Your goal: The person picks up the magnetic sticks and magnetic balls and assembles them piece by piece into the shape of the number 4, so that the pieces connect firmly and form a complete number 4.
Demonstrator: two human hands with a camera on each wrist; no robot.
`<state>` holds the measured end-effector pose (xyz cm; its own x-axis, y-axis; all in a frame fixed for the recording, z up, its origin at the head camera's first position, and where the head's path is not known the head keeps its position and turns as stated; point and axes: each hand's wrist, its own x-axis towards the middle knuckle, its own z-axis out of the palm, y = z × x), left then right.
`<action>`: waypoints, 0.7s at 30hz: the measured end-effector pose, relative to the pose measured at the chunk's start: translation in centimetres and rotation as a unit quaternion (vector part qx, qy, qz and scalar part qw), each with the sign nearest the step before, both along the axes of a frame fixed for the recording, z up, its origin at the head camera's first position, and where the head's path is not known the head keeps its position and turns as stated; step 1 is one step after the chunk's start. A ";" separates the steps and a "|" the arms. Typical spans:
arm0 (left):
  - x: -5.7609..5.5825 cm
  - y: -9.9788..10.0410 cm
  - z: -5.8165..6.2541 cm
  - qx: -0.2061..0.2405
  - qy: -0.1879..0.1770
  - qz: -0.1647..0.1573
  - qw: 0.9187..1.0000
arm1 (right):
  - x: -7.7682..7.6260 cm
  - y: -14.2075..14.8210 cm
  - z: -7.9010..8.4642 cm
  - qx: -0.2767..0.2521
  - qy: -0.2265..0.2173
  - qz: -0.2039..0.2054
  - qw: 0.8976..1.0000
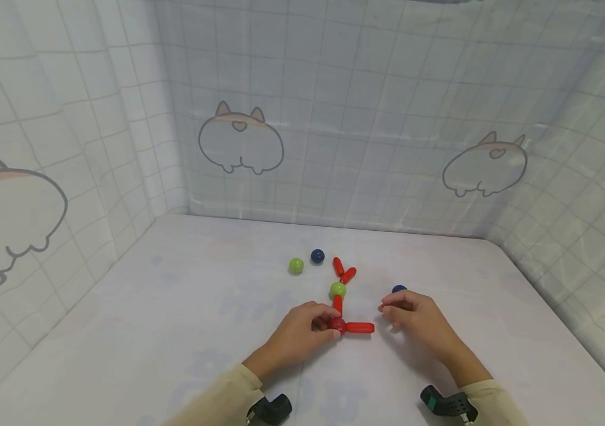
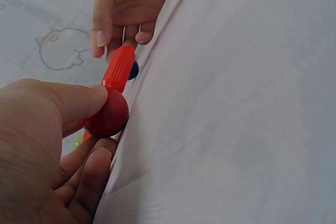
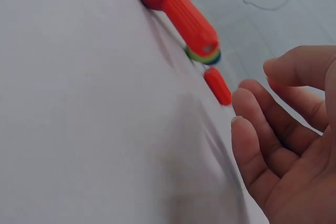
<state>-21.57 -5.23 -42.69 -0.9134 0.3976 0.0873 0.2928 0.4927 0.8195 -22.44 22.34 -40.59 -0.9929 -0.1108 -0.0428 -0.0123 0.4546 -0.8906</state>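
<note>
My left hand pinches a red ball between thumb and fingers. One red rod sticks out of the ball to the right. Another red rod runs from it away from me to a green ball. In the left wrist view the thumb presses on the red ball near the rod's base. To the right of this joined piece, my right hand holds nothing, its fingers loosely bent. Just beyond its fingers sits a dark blue ball, partly hidden by the hand.
Two loose red rods, one upper and one lower, lie beyond the green ball. Farther left are a second green ball and a dark blue ball. Tiled-pattern curtains surround the white table.
</note>
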 end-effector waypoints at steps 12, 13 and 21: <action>0.2 0.0 0.2 0.001 -0.004 -0.002 1.000 | -0.7 3.2 0.3 -0.028 0.025 -0.057 0.998; 0.2 0.0 0.2 0.000 -0.004 -0.001 1.000 | -0.7 3.3 0.3 -0.023 0.025 -0.063 0.997; 0.3 0.0 0.4 -0.001 -0.007 0.002 1.000 | -1.1 3.8 -0.3 -0.002 0.040 -0.107 0.993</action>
